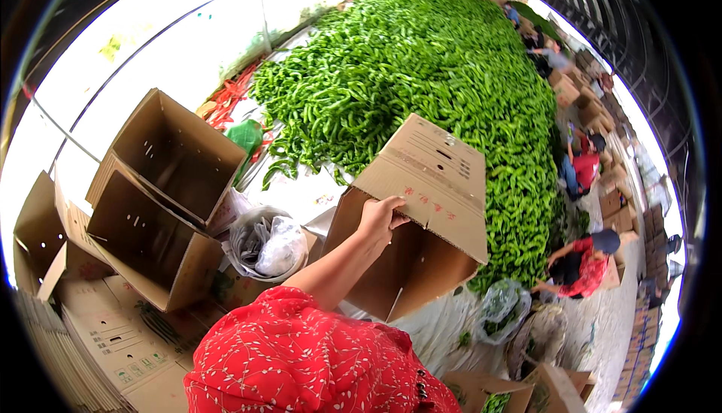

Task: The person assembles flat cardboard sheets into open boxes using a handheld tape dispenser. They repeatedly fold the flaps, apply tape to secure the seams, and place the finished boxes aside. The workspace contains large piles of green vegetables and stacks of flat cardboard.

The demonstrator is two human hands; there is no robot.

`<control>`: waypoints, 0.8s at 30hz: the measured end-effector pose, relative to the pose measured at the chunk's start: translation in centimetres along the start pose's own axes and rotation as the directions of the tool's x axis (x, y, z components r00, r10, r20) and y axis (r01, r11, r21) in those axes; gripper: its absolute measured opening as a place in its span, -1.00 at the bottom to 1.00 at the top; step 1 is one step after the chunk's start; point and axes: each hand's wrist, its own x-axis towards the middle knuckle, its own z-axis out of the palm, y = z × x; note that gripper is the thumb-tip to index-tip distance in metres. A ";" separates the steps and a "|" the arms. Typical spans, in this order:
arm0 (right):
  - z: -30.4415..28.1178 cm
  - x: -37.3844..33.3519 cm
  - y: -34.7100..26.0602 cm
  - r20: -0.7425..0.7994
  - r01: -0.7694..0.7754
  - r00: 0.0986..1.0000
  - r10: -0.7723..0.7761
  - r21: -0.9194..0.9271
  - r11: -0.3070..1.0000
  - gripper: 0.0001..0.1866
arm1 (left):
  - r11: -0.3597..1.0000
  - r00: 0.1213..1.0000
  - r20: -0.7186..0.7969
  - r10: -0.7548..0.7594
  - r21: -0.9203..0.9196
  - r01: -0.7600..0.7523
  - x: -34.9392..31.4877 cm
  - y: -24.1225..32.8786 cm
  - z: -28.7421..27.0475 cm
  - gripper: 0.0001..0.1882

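Note:
My left hand grips the near edge of a brown cardboard box. The thumb lies on the printed outer panel and the fingers curl round to the inside. Tilted, the box has its open end toward me, with a dark inside and nothing seen in it. Beyond it spreads a large heap of long green peppers; the box hides part of the heap. My right hand does not show.
Two open boxes and flattened cardboard lie at left. By my arm stands a white bucket with plastic bags in it. A clear bag of greens is at right. Several people, one in red, work along the heap's right side.

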 end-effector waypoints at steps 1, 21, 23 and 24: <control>0.2 0.8 -1.4 0.010 0.010 1.000 -0.009 -0.019 1.000 -0.43 | 1.000 1.000 -0.013 -0.001 -0.014 0.001 0.8 1.4 -0.6 -0.82; -3.1 2.1 -12.8 -0.184 -0.101 0.980 0.075 -0.134 0.986 -0.45 | 0.651 0.835 -0.541 -0.098 -0.669 -0.358 37.6 18.5 -33.8 -0.87; -3.4 1.2 -13.5 -0.213 -0.166 0.967 0.139 -0.114 0.980 -0.46 | 0.714 0.786 -0.605 -0.128 -0.606 -0.351 39.3 18.9 -34.9 -0.86; -3.2 1.6 -14.3 -0.217 -0.196 0.961 0.173 -0.091 0.976 -0.47 | 0.768 0.771 -0.627 -0.113 -0.547 -0.333 40.5 20.1 -34.8 -0.83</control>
